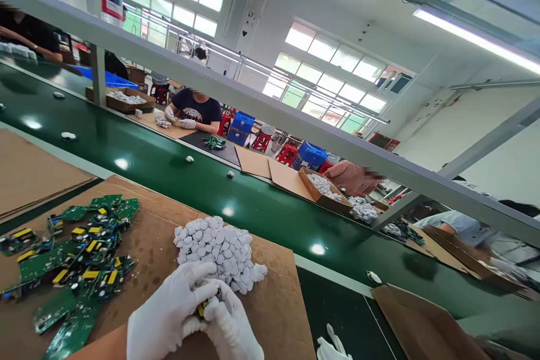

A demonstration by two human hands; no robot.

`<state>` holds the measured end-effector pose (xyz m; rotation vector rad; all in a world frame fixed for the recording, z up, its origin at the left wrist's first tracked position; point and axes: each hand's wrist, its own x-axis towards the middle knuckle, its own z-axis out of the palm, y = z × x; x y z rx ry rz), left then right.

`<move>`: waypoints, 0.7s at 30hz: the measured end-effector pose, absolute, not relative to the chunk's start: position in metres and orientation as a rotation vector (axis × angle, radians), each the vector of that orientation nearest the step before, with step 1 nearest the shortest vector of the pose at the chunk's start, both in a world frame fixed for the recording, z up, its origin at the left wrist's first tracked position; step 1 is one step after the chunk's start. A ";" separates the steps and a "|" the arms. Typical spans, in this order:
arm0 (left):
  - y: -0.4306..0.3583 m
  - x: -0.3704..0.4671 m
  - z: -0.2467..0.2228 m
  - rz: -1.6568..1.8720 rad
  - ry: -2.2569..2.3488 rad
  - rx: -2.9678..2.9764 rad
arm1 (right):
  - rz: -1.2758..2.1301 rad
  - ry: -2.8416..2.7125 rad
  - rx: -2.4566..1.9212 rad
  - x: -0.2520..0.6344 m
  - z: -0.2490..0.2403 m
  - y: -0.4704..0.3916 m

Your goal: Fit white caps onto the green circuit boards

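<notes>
My left hand [169, 306] and my right hand [232, 320], both in white gloves, meet at the lower middle of the head view. Their fingers are closed together round a small circuit board [203, 307], of which only a yellow and dark part shows. Just beyond them lies a heap of small white pieces [219, 250] on brown cardboard [278, 298]. To the left, green circuit boards with yellow parts [90, 244] are piled loosely on the same cardboard.
A green conveyor belt [261, 202] crosses beyond the cardboard, carrying small white items. A grey metal beam [236, 90] runs above it. Other people sit across the belt. A white glove [331, 346] and an open carton [422, 320] are at lower right.
</notes>
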<state>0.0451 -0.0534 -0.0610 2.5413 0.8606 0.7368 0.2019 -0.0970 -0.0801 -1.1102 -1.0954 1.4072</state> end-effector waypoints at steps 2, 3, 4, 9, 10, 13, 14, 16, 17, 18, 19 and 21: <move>-0.052 0.044 -0.071 0.740 0.817 2.616 | 1.396 -1.100 -1.119 0.200 -0.085 -0.096; -0.051 0.044 -0.075 0.741 0.798 2.631 | 1.388 -1.101 -1.124 0.200 -0.088 -0.095; -0.050 0.043 -0.079 0.744 0.784 2.629 | 1.381 -1.099 -1.127 0.199 -0.091 -0.095; -0.048 0.041 -0.089 0.801 0.797 2.467 | 1.383 -1.079 -1.102 0.195 -0.106 -0.096; -0.048 0.040 -0.089 0.817 0.815 2.427 | 1.404 -1.071 -1.091 0.195 -0.108 -0.097; -0.049 0.040 -0.092 0.814 0.844 2.293 | 1.458 -1.045 -1.072 0.195 -0.109 -0.100; -0.050 0.041 -0.093 0.789 0.823 2.231 | 1.464 -1.037 -1.072 0.195 -0.108 -0.100; -0.050 0.041 -0.099 0.735 0.759 2.062 | 1.461 -1.019 -1.076 0.197 -0.105 -0.101; -0.049 0.041 -0.102 0.714 0.730 1.972 | 1.458 -1.010 -1.078 0.198 -0.104 -0.101; -0.049 0.042 -0.106 0.701 0.706 1.894 | 1.455 -1.000 -1.079 0.199 -0.103 -0.102; -0.048 0.041 -0.109 0.697 0.688 1.836 | 1.454 -0.988 -1.078 0.200 -0.102 -0.102; -0.045 0.041 -0.112 0.700 0.638 1.801 | 1.454 -0.965 -1.069 0.200 -0.102 -0.102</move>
